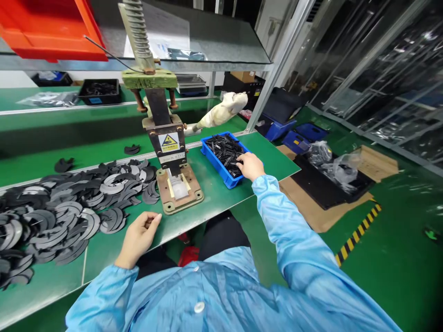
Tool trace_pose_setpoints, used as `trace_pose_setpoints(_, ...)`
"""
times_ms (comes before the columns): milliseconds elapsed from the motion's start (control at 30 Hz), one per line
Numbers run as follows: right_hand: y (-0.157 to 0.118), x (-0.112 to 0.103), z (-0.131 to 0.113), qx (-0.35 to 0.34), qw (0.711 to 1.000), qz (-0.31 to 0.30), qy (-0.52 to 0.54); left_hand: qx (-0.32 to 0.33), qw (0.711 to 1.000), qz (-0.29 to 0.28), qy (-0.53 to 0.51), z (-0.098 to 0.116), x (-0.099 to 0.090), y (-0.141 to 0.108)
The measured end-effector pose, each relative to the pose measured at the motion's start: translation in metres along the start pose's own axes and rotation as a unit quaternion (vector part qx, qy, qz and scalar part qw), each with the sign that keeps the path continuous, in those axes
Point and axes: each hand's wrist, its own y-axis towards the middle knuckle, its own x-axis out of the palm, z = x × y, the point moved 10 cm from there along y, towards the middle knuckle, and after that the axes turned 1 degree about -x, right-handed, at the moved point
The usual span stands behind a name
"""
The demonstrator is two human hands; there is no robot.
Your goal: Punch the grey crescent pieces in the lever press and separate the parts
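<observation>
My right hand (252, 166) reaches over the near right side of a blue bin (218, 167), its thumb and fingers pinched together among small black parts (224, 150). What lies between those fingertips is mostly hidden. At the table's front edge, my left hand (141, 234) rests with curled fingers, the thumb against the forefinger, and nothing shows in it. Between the two hands stands a hand press (169, 133) with a warning label. Its base plate (182, 203) has a light block (179, 188) in the middle, under the ram. Many curved dark grey pieces (76, 216) lie heaped left of the press.
The press lever (221, 110), wrapped in white, sticks out above the blue bin. Behind, a shelf carries an orange bin (51, 27); a black tray (100, 91) of parts sits below it. Cardboard (318, 216) and a black tray with plastic bags (334, 166) lie on the floor at right.
</observation>
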Motion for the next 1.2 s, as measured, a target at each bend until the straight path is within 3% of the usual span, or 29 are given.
trace_pose_setpoints(133, -0.005, -0.007, -0.001, -0.001, 1.000, 0.026, 0.008, 0.004, 1.000, 0.000, 0.012, 0.000, 0.000, -0.001)
trace_pose_setpoints(233, -0.014, -0.025, -0.005, -0.007, 0.997, 0.066, 0.031, 0.003, 1.000, 0.001, 0.004, -0.001, 0.001, -0.001)
trace_pose_setpoints(333, -0.035, -0.045, -0.028, -0.049, 0.989, 0.114, 0.075, 0.001, 1.000, 0.015, -0.022, 0.006, -0.002, -0.003)
trace_pose_setpoints(400, -0.059, -0.050, -0.056, -0.098, 0.980, 0.132, 0.115, 0.023, 0.998, 0.033, -0.043, 0.025, -0.005, -0.009)
trace_pose_setpoints(500, -0.105, -0.044, -0.111, -0.180, 0.957, 0.130, 0.186, 0.099, 0.993, 0.042, -0.057, 0.077, -0.005, -0.023)
trace_pose_setpoints(600, -0.151, -0.040, -0.165, -0.287, 0.902, 0.131, 0.294, 0.163, 0.985, 0.015, -0.060, 0.124, 0.005, -0.034)
trace_pose_setpoints(700, -0.179, -0.032, -0.201, -0.357, 0.860, 0.111, 0.348, 0.188, 0.980, -0.017, -0.063, 0.146, 0.015, -0.039)
trace_pose_setpoints(833, -0.188, -0.017, -0.221, -0.385, 0.851, 0.081, 0.349, 0.198, 0.978, -0.034, -0.059, 0.147, 0.019, -0.045)
trace_pose_setpoints(1200, -0.191, -0.005, -0.222, -0.389, 0.847, 0.071, 0.354, 0.144, 0.986, -0.050, -0.072, 0.132, 0.019, -0.051)
